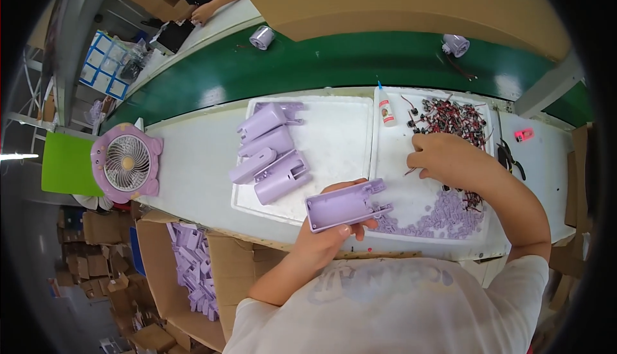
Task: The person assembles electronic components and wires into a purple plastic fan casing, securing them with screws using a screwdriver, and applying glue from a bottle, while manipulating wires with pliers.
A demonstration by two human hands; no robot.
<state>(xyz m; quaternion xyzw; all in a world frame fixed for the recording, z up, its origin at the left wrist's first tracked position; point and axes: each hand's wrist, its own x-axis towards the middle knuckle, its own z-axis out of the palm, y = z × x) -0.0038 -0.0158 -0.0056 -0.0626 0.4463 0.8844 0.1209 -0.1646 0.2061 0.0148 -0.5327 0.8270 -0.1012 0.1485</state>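
Observation:
My left hand (pixel 319 243) grips a light purple plastic housing half (pixel 344 206), its hollow side turned up, over the near edge of the trays. My right hand (pixel 442 156) is closed in a pinch beside a heap of small black parts with red and black wires (pixel 455 121). A thin reddish wire (pixel 409 172) shows at its fingertips; whatever else the fingers hold is hidden. Small purple plastic pieces (pixel 455 216) lie scattered in the same white foam tray (pixel 392 151). More purple housings (pixel 265 141) rest in the left foam tray (pixel 334 129).
A small bottle with a blue tip (pixel 386 111) lies behind my right hand. Pliers (pixel 512 160) and a red device (pixel 524 135) lie farther right. Left are a purple fan (pixel 127 163) and a carton of purple parts (pixel 222 283). Beyond the green strip (pixel 334 61), a co-worker's hand (pixel 204 13) shows.

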